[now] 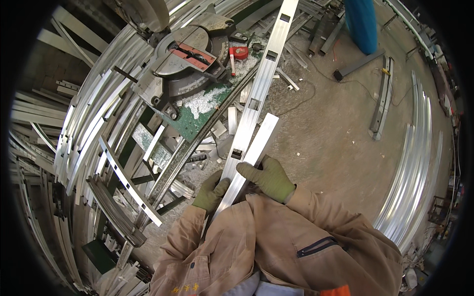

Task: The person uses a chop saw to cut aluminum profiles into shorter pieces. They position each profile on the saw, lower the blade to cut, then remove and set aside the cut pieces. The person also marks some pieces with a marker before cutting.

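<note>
A long silvery aluminium profile (255,101) with rectangular slots runs from in front of my body up past the top of the picture. Against its right side, near my end, lies a shorter plain aluminium piece (262,137). My left hand (209,192), in a green work glove, is closed on the long profile's left edge, thumb against the metal. My right hand (272,178), gloved alike, is wrapped round the short piece from the right, with its thumb across the top. Its other fingers are partly hidden beneath.
A miter saw (185,59) stands on a green bench (192,123) strewn with metal chips, a red tape measure (240,53) beside it. Stacked profiles (94,123) fill the left. Offcuts (232,121) lie below the bench edge. More long strips (410,172) lie on the right floor.
</note>
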### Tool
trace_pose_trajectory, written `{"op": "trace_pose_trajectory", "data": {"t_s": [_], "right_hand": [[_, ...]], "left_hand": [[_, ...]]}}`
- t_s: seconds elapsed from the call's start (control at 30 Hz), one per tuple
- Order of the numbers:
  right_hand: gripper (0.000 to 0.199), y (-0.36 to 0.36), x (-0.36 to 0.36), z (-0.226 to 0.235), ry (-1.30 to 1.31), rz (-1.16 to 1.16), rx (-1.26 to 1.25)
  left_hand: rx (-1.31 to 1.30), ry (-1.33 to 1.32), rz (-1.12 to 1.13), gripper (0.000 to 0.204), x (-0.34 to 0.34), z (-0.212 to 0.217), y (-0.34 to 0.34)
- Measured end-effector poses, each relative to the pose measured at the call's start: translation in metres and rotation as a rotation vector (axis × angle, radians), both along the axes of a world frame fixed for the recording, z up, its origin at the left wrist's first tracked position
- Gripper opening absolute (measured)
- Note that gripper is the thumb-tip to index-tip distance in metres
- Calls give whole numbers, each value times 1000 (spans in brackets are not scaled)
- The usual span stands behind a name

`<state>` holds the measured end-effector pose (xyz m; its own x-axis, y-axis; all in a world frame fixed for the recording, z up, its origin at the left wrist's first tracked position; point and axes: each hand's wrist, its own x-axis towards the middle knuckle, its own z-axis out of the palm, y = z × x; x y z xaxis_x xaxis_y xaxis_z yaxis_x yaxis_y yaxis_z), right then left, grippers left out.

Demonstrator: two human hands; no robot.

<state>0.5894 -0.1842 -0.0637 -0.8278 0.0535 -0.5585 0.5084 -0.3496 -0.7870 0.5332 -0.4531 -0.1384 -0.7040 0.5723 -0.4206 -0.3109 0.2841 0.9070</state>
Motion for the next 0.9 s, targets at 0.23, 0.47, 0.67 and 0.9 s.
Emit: {"op": "trace_pose_trajectory", "data": {"t_s": [0.23, 0.47, 0.67, 0.9], "right_hand": [[49, 10, 18, 23, 73, -165, -59], [44, 36, 31, 38, 157, -216, -38], [37, 47, 44, 44, 228, -347, -124], [54, 134, 44, 25, 494, -753, 90]], "left_hand": [[-180, -61, -81, 90, -35, 12, -7], [47, -324, -68, 106, -57, 42, 9], [35, -397, -42, 117, -62, 52, 23], [-86, -234, -54, 106, -74, 48, 10]]}}
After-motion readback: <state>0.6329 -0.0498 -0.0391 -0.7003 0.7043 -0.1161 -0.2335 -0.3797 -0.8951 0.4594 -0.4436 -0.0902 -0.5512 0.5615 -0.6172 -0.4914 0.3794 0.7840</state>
